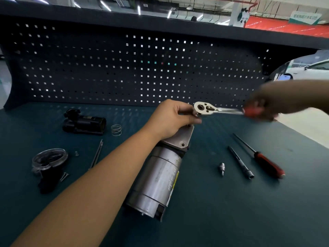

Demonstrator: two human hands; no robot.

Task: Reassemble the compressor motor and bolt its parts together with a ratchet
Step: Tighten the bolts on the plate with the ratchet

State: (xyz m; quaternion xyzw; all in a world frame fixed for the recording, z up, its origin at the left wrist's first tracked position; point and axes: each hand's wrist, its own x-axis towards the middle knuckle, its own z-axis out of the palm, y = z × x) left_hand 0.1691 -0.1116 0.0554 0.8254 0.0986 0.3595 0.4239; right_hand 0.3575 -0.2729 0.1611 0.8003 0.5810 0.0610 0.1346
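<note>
From the head camera, the silver motor (160,175) lies on its side in the middle of the desk (204,220), its pale end plate (179,138) pointing away toward the pegboard (106,68). At that far end the left hand (170,118) curls fingers and thumb round the head of the ratchet (204,108), a closed grip that steadies it over the plate's hidden corner. The right hand (263,106), smeared with blur, wraps the ratchet's red handle. This looks like the bolting step, with a fastener at the top corner being driven, though the fastener itself is hidden under the fingers. The next move likely calls for a square seat on the bolt and a short, even swing of the handle. Off to the right lie a screwdriver (267,164), an extension bar (240,163) and a small socket (222,168). On the left, a black housing (83,124), a spring (116,130) and a clear cover (49,157) wait unfitted, so plenty remains.
</note>
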